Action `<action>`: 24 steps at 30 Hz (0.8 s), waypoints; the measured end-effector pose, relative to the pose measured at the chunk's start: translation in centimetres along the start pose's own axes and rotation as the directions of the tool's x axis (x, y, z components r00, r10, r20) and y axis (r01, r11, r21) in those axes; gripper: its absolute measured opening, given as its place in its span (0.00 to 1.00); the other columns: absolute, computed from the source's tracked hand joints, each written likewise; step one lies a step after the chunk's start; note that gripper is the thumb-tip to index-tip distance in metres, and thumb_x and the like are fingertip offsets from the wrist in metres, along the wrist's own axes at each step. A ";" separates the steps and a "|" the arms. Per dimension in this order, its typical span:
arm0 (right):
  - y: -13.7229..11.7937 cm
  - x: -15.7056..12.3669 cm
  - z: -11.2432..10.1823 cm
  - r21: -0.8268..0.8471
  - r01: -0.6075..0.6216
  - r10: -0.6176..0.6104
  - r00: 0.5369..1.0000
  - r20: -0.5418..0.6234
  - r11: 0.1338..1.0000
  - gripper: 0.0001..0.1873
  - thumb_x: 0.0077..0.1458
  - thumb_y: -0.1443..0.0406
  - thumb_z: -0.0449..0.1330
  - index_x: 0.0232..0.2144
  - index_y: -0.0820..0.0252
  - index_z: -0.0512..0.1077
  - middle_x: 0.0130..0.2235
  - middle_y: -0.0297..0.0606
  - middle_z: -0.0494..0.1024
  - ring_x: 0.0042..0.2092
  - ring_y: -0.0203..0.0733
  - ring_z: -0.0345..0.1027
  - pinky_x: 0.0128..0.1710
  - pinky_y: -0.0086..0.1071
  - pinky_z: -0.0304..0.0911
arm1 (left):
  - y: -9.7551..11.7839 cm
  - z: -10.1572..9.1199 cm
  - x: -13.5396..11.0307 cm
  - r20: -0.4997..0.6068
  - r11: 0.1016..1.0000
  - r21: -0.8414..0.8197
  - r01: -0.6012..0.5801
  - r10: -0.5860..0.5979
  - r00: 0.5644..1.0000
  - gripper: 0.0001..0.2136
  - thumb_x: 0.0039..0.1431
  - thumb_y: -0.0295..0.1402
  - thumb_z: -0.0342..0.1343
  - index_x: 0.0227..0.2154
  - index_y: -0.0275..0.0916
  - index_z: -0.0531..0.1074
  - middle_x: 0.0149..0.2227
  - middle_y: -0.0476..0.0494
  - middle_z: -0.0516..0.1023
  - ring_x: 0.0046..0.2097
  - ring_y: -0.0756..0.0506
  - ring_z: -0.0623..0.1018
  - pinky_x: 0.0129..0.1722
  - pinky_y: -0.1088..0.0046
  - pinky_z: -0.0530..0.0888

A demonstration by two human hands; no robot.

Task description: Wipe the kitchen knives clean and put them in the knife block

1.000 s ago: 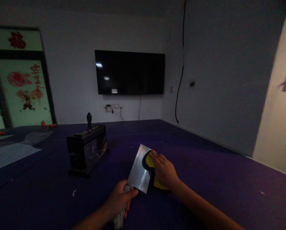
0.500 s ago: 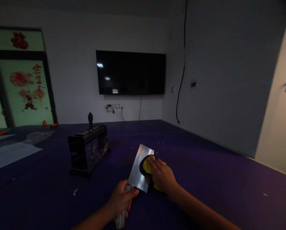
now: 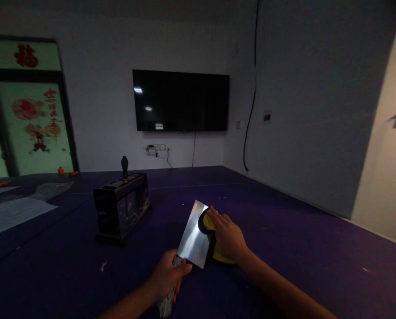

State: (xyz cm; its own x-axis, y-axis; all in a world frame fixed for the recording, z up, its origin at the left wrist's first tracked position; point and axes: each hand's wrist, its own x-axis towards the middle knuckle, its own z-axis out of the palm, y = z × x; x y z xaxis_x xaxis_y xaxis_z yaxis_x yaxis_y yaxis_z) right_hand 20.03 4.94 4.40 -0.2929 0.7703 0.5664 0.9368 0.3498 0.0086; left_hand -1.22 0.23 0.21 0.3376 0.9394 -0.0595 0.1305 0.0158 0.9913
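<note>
My left hand [image 3: 169,274] is closed around the worn, pale handle of a scraper with a wide, shiny metal blade [image 3: 194,239]. The blade points up and away from me, tilted a little to the right, above the purple surface. In my right hand [image 3: 229,237] is a yellow and dark cleaning cloth [image 3: 223,255], pressed against the blade's right upper part. Its lower end hangs beside the blade's right edge. The fingers of that hand lie over the cloth, partly hiding the blade's edge.
A black box-shaped appliance [image 3: 121,206] with a dark upright handle stands to the left on the purple surface [image 3: 284,248]. Papers [image 3: 18,215] and clear plastic lie farther left. White scraps [image 3: 103,266] are scattered about. A television [image 3: 181,101] hangs on the far wall.
My right hand and the cloth have slid slightly to the right across the blade, showing more of its metal. My left hand keeps its hold on the scraper, nearly still.
</note>
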 end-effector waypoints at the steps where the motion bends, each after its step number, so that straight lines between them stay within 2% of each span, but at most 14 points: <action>1: 0.1 0.0 0.0 0.005 0.001 -0.001 1.000 0.005 1.000 0.34 0.40 0.78 0.47 0.54 0.63 0.58 0.58 0.37 0.55 0.48 0.44 0.59 0.46 0.35 0.58 | 0.0 0.0 0.0 0.000 1.000 0.001 0.009 -0.009 1.000 0.24 0.37 0.52 0.56 0.30 0.39 0.57 0.09 0.61 0.59 0.09 0.54 0.58 0.09 0.80 0.58; 6: -0.4 -0.1 -0.1 0.032 0.022 -0.023 1.000 0.018 0.999 0.34 0.41 0.77 0.48 0.54 0.63 0.58 0.56 0.39 0.59 0.48 0.43 0.60 0.46 0.33 0.58 | -0.1 -0.1 0.0 0.007 1.000 0.010 -0.002 0.002 1.000 0.23 0.39 0.51 0.55 0.30 0.39 0.57 0.09 0.60 0.60 0.09 0.54 0.58 0.08 0.80 0.58; 12: -1.9 -0.9 -0.6 0.066 0.067 -0.069 0.997 0.039 0.996 0.32 0.42 0.77 0.49 0.52 0.60 0.61 0.53 0.41 0.65 0.46 0.43 0.63 0.43 0.32 0.59 | 0.1 0.1 0.1 -0.023 1.000 -0.013 -0.014 0.014 1.000 0.23 0.39 0.51 0.55 0.31 0.39 0.58 0.09 0.61 0.59 0.09 0.54 0.59 0.09 0.80 0.58; 17: -2.2 -1.2 -0.3 0.022 0.112 -0.112 0.993 0.038 0.993 0.32 0.42 0.76 0.49 0.53 0.61 0.60 0.54 0.43 0.64 0.47 0.44 0.62 0.43 0.33 0.60 | 0.4 0.2 0.1 -0.023 1.000 -0.019 -0.014 0.014 1.000 0.25 0.37 0.53 0.56 0.31 0.38 0.58 0.09 0.61 0.59 0.09 0.54 0.59 0.09 0.80 0.58; 24: -1.3 -0.5 -0.3 -0.013 0.044 -0.043 0.998 0.048 0.999 0.34 0.44 0.77 0.48 0.56 0.61 0.55 0.56 0.40 0.60 0.48 0.44 0.61 0.43 0.33 0.60 | 0.4 0.3 -0.2 -0.018 1.000 0.013 -0.006 0.006 1.000 0.23 0.39 0.52 0.56 0.30 0.39 0.58 0.09 0.61 0.59 0.09 0.55 0.58 0.10 0.80 0.58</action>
State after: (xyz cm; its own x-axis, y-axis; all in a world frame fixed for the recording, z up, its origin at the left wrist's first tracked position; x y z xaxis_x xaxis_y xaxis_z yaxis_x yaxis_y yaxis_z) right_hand 19.01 3.96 4.37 -0.3417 0.7792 0.5255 0.9256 0.3760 0.0442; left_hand -0.96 -0.05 0.55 0.3218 0.9454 -0.0514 0.1409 0.0059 0.9900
